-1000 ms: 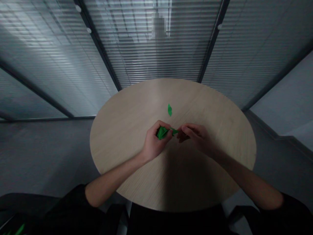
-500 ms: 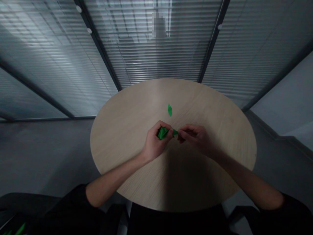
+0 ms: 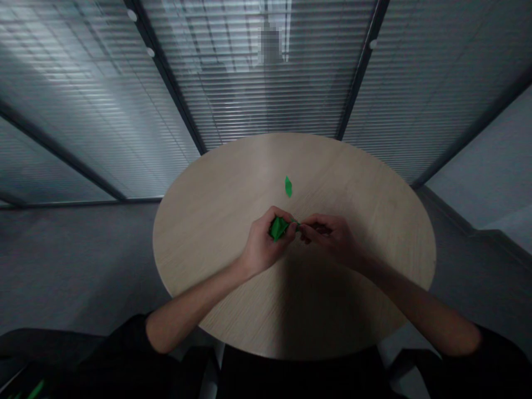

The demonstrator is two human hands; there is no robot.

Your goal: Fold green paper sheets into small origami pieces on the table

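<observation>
Over the middle of the table, my left hand [image 3: 268, 238] is closed around a green folded piece that looks like paper [image 3: 278, 228]. Its faceted, creased body shows between thumb and fingers, and the rest lies hidden in the palm. A narrow end pokes out to the right past my left thumb. My right hand [image 3: 326, 235] pinches at that narrow end, fingertips almost touching the left thumb. Beyond both hands, a small leaf-shaped green piece [image 3: 288, 187] lies flat on the table.
The round wooden table [image 3: 208, 233] stands close to a glass wall with blinds [image 3: 266, 100]. Dark chair arms [image 3: 199, 368] flank the near edge. Something bright green [image 3: 36, 389] shows at the lower left corner, too small to make out.
My right hand has slid slightly left toward the left hand, so less of the narrow green end shows. The folded piece has turned a little in my left hand.
</observation>
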